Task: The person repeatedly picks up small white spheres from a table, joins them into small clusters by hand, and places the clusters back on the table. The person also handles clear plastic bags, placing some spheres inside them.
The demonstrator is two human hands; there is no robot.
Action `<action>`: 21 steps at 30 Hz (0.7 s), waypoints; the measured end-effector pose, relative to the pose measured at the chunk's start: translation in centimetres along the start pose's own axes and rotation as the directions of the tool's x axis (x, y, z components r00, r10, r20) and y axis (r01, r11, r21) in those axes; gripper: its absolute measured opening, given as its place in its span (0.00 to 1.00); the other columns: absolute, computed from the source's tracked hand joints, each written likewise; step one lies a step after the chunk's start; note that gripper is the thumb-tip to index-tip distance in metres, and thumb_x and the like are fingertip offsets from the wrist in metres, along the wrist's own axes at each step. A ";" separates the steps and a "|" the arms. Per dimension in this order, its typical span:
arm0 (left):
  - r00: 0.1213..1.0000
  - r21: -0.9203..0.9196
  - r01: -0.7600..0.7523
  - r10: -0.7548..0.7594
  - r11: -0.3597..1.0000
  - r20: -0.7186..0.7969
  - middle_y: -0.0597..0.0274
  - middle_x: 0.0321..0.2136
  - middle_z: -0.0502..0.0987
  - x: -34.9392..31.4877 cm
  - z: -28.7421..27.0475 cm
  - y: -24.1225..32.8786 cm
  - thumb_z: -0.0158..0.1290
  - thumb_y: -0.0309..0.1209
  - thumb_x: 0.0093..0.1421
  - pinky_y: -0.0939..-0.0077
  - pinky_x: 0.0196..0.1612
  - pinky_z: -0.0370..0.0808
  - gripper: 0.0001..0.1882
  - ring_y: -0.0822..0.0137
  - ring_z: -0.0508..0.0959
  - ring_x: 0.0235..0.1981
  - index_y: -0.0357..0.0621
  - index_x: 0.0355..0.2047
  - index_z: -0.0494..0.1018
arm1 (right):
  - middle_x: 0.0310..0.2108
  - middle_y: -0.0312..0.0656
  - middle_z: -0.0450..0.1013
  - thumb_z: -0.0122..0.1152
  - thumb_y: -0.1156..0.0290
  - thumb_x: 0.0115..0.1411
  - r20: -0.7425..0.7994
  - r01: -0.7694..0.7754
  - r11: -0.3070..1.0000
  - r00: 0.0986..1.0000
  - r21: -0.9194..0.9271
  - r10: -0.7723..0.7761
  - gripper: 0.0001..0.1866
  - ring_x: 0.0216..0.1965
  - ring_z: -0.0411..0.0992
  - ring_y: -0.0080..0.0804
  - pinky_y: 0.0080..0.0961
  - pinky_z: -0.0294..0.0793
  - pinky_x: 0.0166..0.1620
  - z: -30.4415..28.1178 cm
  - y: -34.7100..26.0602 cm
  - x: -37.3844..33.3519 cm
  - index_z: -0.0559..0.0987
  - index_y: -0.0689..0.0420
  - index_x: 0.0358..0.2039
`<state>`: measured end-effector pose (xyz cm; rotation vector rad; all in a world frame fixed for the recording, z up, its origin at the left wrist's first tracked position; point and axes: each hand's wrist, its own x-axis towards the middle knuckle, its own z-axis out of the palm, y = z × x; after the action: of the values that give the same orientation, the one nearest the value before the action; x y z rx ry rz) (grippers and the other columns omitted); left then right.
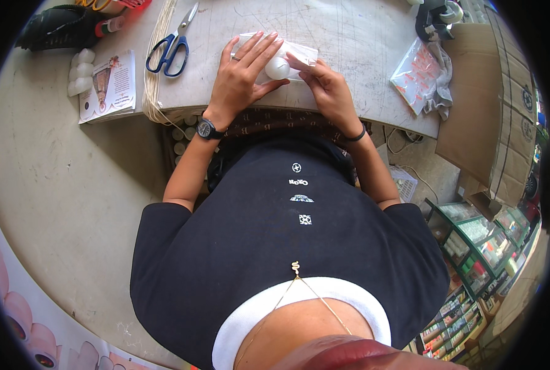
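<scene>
The left hand [241,75] is spread over the wrapper [304,52]; the right hand [328,87] pinches its right edge. Between them is one white ball [277,68]. At right, a clear packet [415,73] contains orange-patterned pieces.

scissors [180,36]: 1 | watch [206,128]: 1 | wristband [357,135]: 1 | necklace [296,268]: 1 | ball [278,68] near fingers [267,55]: 1

Scissors [180,35] lie left of the ball [277,68].

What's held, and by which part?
The right hand appears to pinch the thin white sheet near its right end; whether the left hand holds the glossy white round object cannot be told.
</scene>
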<state>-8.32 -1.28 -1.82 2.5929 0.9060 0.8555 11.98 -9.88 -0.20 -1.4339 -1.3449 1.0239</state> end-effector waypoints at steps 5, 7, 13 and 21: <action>1.000 0.001 0.000 0.000 1.000 0.025 0.67 0.64 0.72 0.2 -0.2 0.0 0.64 0.52 0.54 0.54 0.70 0.58 0.40 0.65 0.69 0.66 0.56 0.65 0.69 | 0.35 0.41 0.79 0.66 0.77 0.61 -0.100 0.017 0.999 0.995 0.051 -0.012 0.09 0.35 0.75 0.24 0.23 0.75 0.41 1.1 -0.9 0.2 0.85 0.60 0.43; 1.000 0.007 0.002 -0.002 1.000 0.021 0.67 0.64 0.72 0.1 -0.1 0.0 0.65 0.51 0.54 0.55 0.70 0.58 0.40 0.65 0.69 0.66 0.55 0.65 0.69 | 0.34 0.40 0.80 0.69 0.76 0.60 -0.104 -0.064 0.998 0.992 0.000 0.064 0.10 0.36 0.76 0.25 0.24 0.76 0.41 1.4 -0.7 -0.1 0.85 0.60 0.43; 1.000 0.035 -0.007 0.007 0.999 0.006 0.66 0.65 0.71 0.6 -0.2 0.5 0.67 0.45 0.52 0.58 0.69 0.60 0.40 0.65 0.67 0.67 0.51 0.65 0.69 | 0.35 0.42 0.80 0.62 0.81 0.62 -0.026 0.080 0.995 0.996 -0.063 -0.082 0.18 0.42 0.79 0.36 0.30 0.74 0.54 1.5 0.2 0.2 0.83 0.55 0.52; 0.997 -0.108 0.058 -0.062 0.992 -0.035 0.60 0.66 0.68 0.8 -1.5 0.4 0.64 0.56 0.54 0.58 0.71 0.59 0.48 0.57 0.67 0.67 0.46 0.69 0.62 | 0.53 0.47 0.76 0.63 0.76 0.62 0.092 0.060 0.997 0.994 -0.045 -0.056 0.21 0.51 0.76 0.38 0.32 0.72 0.56 -0.3 -1.2 1.2 0.82 0.50 0.56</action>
<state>-8.49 -0.98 -0.11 2.4539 0.9176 0.9137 12.07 -8.72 1.09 -1.3893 -1.4770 1.0358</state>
